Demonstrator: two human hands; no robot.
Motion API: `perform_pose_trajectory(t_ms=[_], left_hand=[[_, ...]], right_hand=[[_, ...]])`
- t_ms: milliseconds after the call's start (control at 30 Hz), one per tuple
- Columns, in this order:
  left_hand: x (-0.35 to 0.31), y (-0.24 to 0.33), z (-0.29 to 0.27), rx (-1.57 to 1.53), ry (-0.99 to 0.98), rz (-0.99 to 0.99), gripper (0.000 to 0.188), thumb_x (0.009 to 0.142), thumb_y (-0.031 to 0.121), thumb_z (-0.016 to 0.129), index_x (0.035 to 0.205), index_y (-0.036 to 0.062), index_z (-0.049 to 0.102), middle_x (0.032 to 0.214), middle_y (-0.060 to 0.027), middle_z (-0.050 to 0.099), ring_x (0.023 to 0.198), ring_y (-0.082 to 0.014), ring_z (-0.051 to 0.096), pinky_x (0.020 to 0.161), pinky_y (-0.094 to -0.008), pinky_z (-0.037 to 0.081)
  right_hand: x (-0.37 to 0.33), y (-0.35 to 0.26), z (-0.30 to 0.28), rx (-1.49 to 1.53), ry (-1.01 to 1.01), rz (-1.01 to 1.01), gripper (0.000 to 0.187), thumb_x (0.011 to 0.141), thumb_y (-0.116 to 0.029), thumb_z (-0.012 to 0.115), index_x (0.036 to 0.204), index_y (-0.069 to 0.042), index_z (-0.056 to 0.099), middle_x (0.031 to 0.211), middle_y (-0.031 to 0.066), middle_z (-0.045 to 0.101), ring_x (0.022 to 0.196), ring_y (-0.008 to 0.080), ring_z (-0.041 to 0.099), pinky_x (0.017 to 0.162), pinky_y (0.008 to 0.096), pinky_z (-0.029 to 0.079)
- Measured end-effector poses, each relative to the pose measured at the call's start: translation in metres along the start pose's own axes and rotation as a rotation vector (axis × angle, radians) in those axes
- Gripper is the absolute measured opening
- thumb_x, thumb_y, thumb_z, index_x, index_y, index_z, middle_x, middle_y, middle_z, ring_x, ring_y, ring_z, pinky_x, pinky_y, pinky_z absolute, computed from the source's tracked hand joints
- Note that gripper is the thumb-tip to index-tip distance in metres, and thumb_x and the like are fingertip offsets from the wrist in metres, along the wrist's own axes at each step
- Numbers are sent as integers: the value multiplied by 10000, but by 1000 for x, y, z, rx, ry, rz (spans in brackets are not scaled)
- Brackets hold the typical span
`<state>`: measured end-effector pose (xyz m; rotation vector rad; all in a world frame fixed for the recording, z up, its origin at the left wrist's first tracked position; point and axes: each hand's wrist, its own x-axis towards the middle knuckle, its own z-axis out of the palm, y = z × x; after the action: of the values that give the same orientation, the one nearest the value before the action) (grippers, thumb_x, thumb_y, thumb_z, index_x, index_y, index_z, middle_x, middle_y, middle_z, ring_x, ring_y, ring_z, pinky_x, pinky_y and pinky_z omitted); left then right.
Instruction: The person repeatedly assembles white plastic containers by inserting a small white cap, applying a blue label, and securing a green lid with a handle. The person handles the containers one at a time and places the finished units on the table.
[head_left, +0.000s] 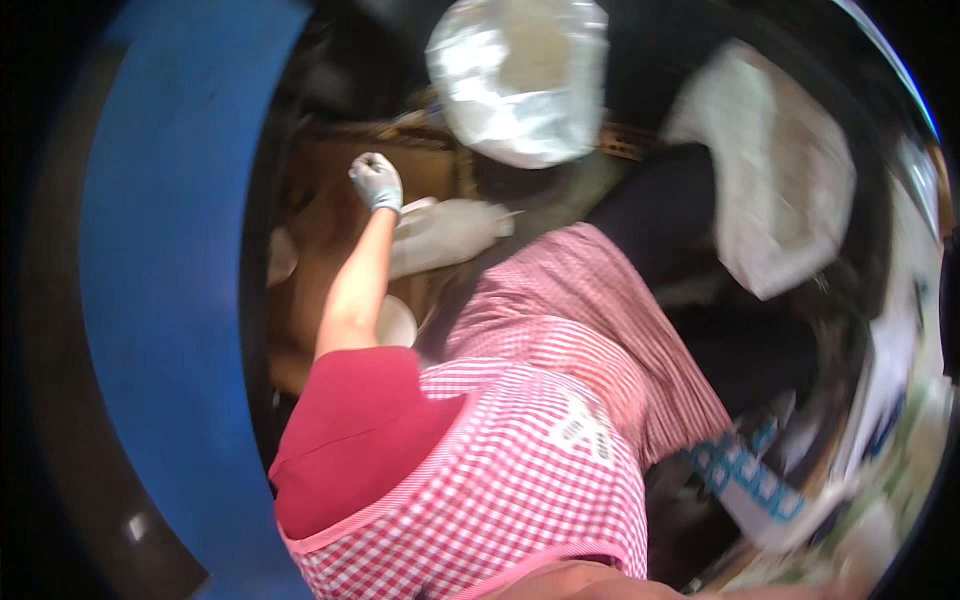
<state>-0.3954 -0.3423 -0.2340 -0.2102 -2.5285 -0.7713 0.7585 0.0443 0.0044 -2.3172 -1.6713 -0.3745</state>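
My left hand (376, 183), in a thin whitish glove, reaches forward over a brown cardboard box (425, 172). Its fingers are curled closed; whatever they hold, if anything, is hidden. Beside the wrist lies a cloudy translucent plastic bag or bottle (450, 237), blurred. A round white piece (397, 322) shows next to my forearm. At the lower right edge, a smeared skin-coloured shape (868, 548) seems to be my right hand, near pale and greenish plastic items. Its fingers cannot be made out.
A blue panel (175, 300) runs along the left. Ahead stands a white plastic-lined container (520, 90) with tan contents; another pale plastic bag (775, 175) is at the right. A white-and-turquoise patterned package (755, 485) lies at the lower right. My checked apron (490, 460) fills the near middle.
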Motion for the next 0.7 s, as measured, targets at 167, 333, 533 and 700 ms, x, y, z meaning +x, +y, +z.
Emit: perform_pose_trajectory(t_ms=[167, 333, 533, 700], left_hand=[[-11, -195, -132, 669, -224, -457, 497, 906, 371, 633, 1305, 77, 664, 1385, -243, 607, 1194, -414, 653, 1007, -504, 545], [1, -266, -179, 521, -191, -759, 575, 961, 333, 585, 1398, -41, 602, 1469, -272, 577, 1257, -426, 641, 1053, -515, 543], [35, -335, -168, 442, -103, -800, 549, 987, 279, 552, 1422, -57, 561, 1464, -279, 578, 1254, -427, 643, 1066, -515, 553], [32, -381, -123, 420, -217, -850, 541, 988, 233, 549, 1444, -59, 524, 1465, -274, 569, 1256, -427, 637, 1066, -512, 566]], right_hand=[[9, -44, -6, -49, -30, 55, 540, 1032, -401, 637, 1335, 47, 641, 1107, 80, 594, 971, 184, 543, 868, 313, 406], [-5, -60, -56, -82, 4, 114, 540, 1018, -384, 669, 1337, 51, 651, 1196, 103, 633, 1051, 206, 585, 937, 324, 435], [30, -101, -114, 12, 32, 65, 541, 1001, -365, 707, 1339, 56, 664, 1302, 130, 680, 1147, 233, 635, 1019, 339, 469], [63, -172, -182, 210, 32, -264, 589, 994, -316, 741, 1428, 53, 593, 1367, 125, 679, 1183, 218, 659, 1066, 326, 483]])
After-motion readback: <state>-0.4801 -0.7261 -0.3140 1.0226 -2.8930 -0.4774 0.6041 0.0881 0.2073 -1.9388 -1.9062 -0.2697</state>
